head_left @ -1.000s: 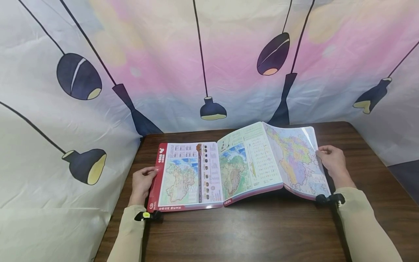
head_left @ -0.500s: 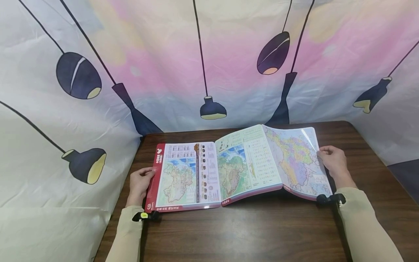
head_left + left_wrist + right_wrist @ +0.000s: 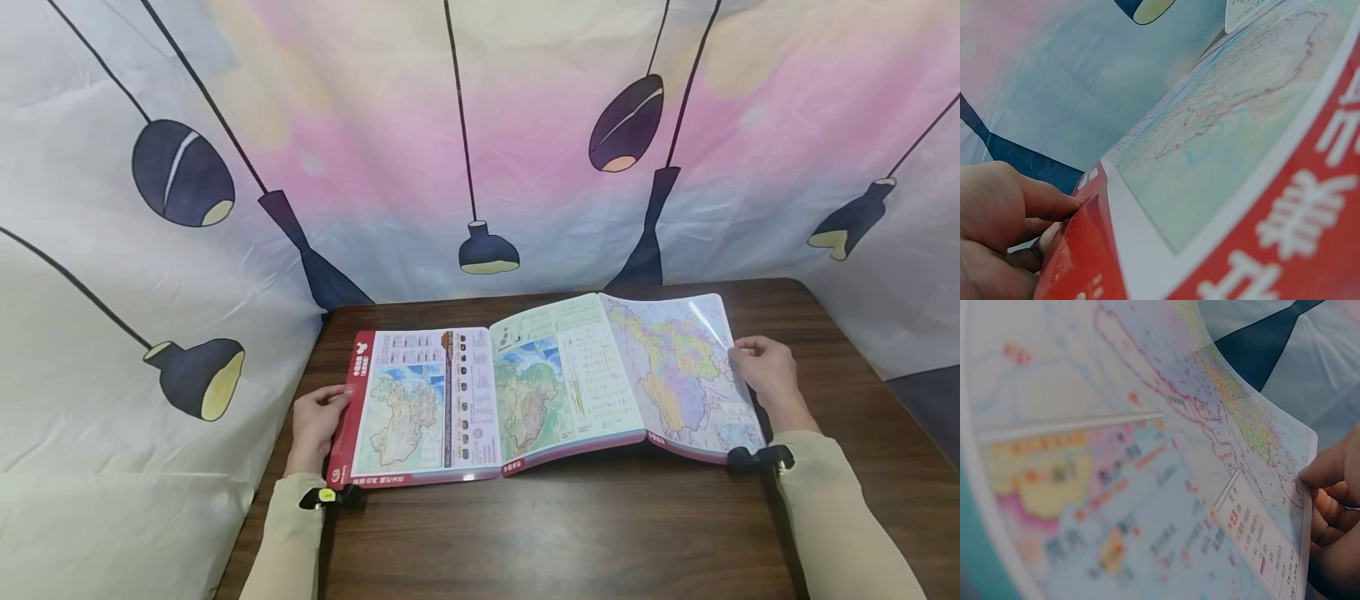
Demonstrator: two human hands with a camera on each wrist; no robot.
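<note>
A large glossy fold-out map sheet point(image 3: 540, 392) lies spread across the dark wooden table point(image 3: 570, 533), with relief maps on its left panels and a coloured political map on the right panel. My left hand point(image 3: 315, 421) grips the red left edge point(image 3: 1079, 250), thumb on top and fingers curled beneath. My right hand point(image 3: 761, 371) pinches the right edge of the map point(image 3: 1300, 487), holding that panel slightly raised off the table, thumb on the printed side.
A draped cloth backdrop point(image 3: 480, 142) printed with dark hanging lamps stands close behind and on both sides of the table. Bare table surface runs along the near edge in front of the map. Both forearms wear beige sleeves point(image 3: 832, 508).
The raised right panels have come down flatter toward the table, and the whole map has spread slightly wider. My left hand slid a little down and left with the red edge.
</note>
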